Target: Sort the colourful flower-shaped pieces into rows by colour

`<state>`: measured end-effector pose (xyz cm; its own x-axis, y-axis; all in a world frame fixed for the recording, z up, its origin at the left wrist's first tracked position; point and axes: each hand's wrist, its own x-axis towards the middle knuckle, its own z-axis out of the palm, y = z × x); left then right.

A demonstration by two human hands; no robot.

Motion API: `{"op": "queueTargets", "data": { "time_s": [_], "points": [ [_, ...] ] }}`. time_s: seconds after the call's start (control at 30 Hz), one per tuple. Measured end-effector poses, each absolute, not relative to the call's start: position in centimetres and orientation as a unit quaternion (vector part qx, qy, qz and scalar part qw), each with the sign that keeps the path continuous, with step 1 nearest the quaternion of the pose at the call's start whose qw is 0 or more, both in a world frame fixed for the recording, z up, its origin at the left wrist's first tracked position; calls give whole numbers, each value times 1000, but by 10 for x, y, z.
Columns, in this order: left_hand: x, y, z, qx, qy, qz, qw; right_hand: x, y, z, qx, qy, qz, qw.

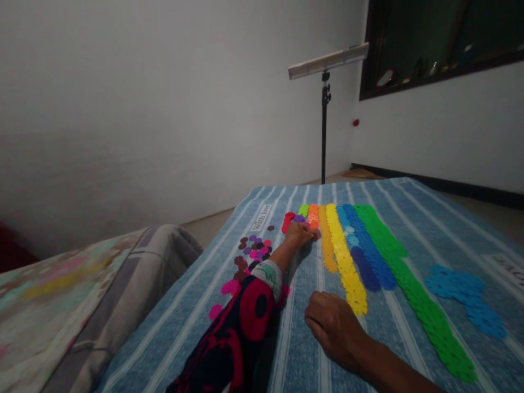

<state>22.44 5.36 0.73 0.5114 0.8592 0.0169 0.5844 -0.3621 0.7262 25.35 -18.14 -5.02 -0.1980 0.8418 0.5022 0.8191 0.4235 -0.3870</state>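
Observation:
My left hand (298,233) reaches forward over the striped cloth, its fingers pinched at a small brownish disc (316,234). That disc is just below a short row of orange discs (313,216). Under and beyond the hand are purple discs (299,218), red discs (287,222) and a few lime-green ones (303,209). My right hand (333,325) is nearer to me, curled closed low over the cloth, left of the lower end of the yellow row (352,281). Its fingertips are turned away, so anything inside is hidden.
Rows of amber (328,245), blue (368,245) and green discs (426,303) run along the striped cloth (176,327). Light-blue discs (466,295) lie at right. Mixed loose discs (254,251) are scattered left. Beyond stands a lamp on a pole (323,131); a patterned cover (53,300) is at left.

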Motion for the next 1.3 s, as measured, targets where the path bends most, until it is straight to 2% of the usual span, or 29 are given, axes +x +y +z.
{"op": "queueTargets", "data": {
  "time_s": [0.1, 0.3, 0.63, 0.87, 1.1, 1.3],
  "points": [
    [233, 57, 7, 810, 475, 185, 289, 253, -182, -49, -542, -776, 17, 322],
    [226, 58, 6, 819, 467, 195, 270, 253, -181, -50, -541, -778, 16, 320],
    [138, 35, 25, 805, 493, 201, 261, 256, -181, -47, -538, -783, 18, 314],
    [77, 1, 36, 826, 468, 145, 281, 257, -182, -45, -544, -787, 10, 290],
    [61, -24, 40, 839, 433, 83, 320, 259, -183, -44, -542, -790, 3, 286],
    [69, -42, 41, 868, 419, 43, 264, 259, -185, -42, -546, -788, -2, 283]
  ]
}}
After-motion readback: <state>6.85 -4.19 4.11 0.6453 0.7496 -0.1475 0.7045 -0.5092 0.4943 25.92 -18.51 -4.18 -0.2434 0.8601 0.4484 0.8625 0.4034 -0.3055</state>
